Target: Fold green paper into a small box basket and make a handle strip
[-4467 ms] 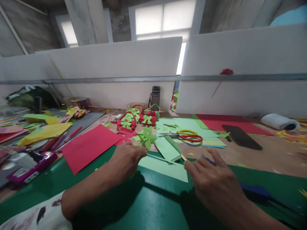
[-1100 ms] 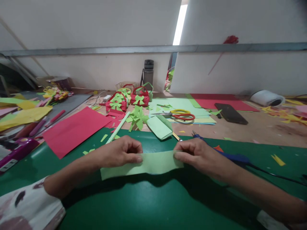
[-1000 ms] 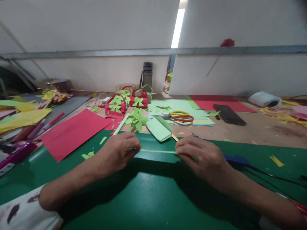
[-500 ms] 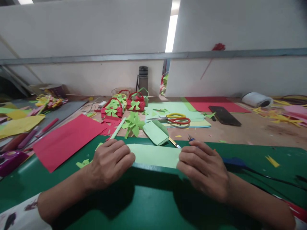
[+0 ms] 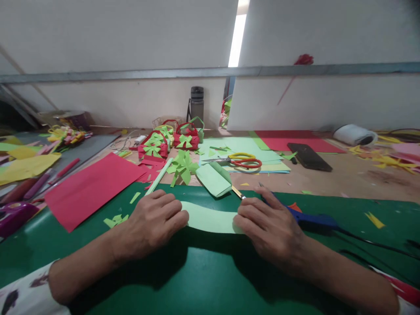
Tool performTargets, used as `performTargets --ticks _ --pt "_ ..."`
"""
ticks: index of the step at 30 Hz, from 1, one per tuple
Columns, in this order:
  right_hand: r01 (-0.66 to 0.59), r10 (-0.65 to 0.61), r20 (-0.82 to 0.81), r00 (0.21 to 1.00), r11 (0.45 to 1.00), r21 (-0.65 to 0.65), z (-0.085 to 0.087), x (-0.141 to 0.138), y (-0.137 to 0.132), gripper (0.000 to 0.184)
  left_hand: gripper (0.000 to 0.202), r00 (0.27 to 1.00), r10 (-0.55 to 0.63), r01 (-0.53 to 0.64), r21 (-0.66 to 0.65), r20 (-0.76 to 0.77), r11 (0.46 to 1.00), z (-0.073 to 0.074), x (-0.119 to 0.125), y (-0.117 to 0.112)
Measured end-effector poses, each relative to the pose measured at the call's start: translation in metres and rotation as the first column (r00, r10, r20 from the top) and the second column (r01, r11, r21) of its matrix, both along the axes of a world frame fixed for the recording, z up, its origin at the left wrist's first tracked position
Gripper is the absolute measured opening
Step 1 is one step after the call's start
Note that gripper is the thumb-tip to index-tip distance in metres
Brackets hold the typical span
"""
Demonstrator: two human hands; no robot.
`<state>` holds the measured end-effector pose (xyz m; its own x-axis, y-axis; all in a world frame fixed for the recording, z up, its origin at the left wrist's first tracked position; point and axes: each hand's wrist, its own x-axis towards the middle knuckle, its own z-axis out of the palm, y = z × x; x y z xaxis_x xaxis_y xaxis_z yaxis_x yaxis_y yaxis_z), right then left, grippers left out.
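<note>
Between my two hands stretches a pale green strip of paper (image 5: 211,220), curved a little and raised over the green mat (image 5: 203,280). My left hand (image 5: 160,221) pinches its left end; my right hand (image 5: 271,225) grips the right end, the forefinger lifted. Just beyond the strip lie a folded pale green paper piece (image 5: 214,180) and the tip of a thin tool with a yellowish shaft (image 5: 236,191). A blue tool with a black cord (image 5: 315,220), maybe a glue gun, rests beside my right hand, partly hidden by it.
Red paper (image 5: 93,188) lies at left. Scissors (image 5: 241,160) sit on stacked pale sheets, left of a phone (image 5: 309,156). Small red paper baskets (image 5: 153,146) and a bottle (image 5: 197,105) stand at the back. Green cutouts (image 5: 183,166) and a tape roll (image 5: 354,134) are also there.
The strip's far edge has dipped and the paper now bends in a wave. My hands have come slightly closer together, and the right forefinger has lifted.
</note>
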<state>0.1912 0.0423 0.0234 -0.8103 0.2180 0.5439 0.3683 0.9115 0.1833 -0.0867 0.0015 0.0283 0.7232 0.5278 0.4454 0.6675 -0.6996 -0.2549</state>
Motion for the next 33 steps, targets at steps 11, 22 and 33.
performTargets --ticks 11,22,33 --pt "0.081 -0.060 0.106 0.993 0.976 -0.202 -0.017 -0.012 -0.017 0.026 0.008 0.966 0.133 -0.199 -0.307 -0.222 0.931 0.001 0.012 -0.015" --pt "0.046 -0.036 0.117 0.992 0.996 -0.080 -0.013 -0.014 -0.020 0.023 0.014 0.991 -0.004 -0.041 -0.338 -0.131 0.940 -0.010 0.026 -0.019" --pt "0.046 -0.118 0.356 0.927 0.978 0.205 -0.013 -0.021 -0.022 0.018 0.019 0.976 0.146 -0.199 -0.382 -0.164 0.902 -0.014 0.038 -0.012"
